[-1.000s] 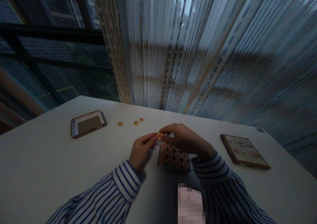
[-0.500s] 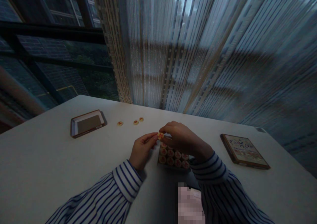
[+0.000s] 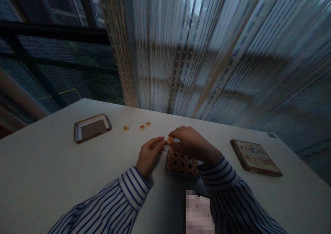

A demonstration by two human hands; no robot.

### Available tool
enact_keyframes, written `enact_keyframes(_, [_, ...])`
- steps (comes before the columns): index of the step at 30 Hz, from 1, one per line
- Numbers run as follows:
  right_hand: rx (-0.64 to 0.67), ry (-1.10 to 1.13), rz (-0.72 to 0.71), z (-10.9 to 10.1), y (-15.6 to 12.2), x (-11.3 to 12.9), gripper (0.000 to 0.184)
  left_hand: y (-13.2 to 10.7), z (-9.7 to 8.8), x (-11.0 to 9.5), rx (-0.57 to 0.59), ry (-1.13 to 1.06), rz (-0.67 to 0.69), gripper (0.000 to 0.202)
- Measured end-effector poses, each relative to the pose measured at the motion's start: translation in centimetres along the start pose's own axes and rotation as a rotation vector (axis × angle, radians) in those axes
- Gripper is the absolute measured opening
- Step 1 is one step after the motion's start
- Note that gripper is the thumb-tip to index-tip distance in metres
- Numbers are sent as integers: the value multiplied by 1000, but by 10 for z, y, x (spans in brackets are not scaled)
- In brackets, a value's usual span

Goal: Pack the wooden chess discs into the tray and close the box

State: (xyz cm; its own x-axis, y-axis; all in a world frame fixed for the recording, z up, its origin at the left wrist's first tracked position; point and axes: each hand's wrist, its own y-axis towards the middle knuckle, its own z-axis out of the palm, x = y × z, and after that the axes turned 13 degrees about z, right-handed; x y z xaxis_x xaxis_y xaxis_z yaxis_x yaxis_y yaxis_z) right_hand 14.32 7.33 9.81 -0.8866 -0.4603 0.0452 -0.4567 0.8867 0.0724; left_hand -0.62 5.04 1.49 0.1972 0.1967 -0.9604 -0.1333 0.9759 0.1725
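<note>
A small dark tray (image 3: 167, 170) full of several round pale chess pieces with red marks lies on the white table (image 3: 51, 179) in front of me. My right hand (image 3: 192, 144) hovers over the tray's far end and pinches one round piece (image 3: 170, 140) between thumb and fingers. My left hand (image 3: 150, 154) is just left of the tray, its fingers curled with the tips touching the same piece. Both arms wear blue-striped sleeves.
Three loose round pieces (image 3: 142, 126) lie on the table beyond my hands. An open box half with a brown rim (image 3: 91, 128) sits far left, a printed box lid (image 3: 254, 157) at the right. Curtains and a window stand behind the table.
The pinched piece has risen slightly off the tray and shifted a little right, into my right hand's grip. Both hands stay nearly in place.
</note>
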Motion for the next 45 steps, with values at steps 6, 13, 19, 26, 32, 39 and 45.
enact_keyframes(6, [32, -33, 32, 0, 1, -2, 27, 1, -1, 3, -15, 69, 25, 38])
enact_keyframes(13, [45, -61, 65, 0, 1, -6, 27, 0, 0, 5, 2, 317, 163, 28])
enact_keyframes(19, [64, -71, 77, 3, 2, -8, 27, -1, -1, 8, 61, 426, 193, 27])
enact_keyframes(26, [88, -69, 84, 9, 3, -12, 29, 0, -2, 9, 71, 479, 226, 27])
enact_keyframes(32, [121, -107, 90, 12, 5, -15, 27, -1, -3, 9, 64, 473, 217, 25])
enact_keyframes(39, [129, -121, 83, 17, 5, -16, 27, 0, -3, 9, 35, 437, 224, 21])
enact_keyframes(45, [153, -141, 76, 18, 6, -15, 26, 0, -3, 10, 45, 444, 236, 21])
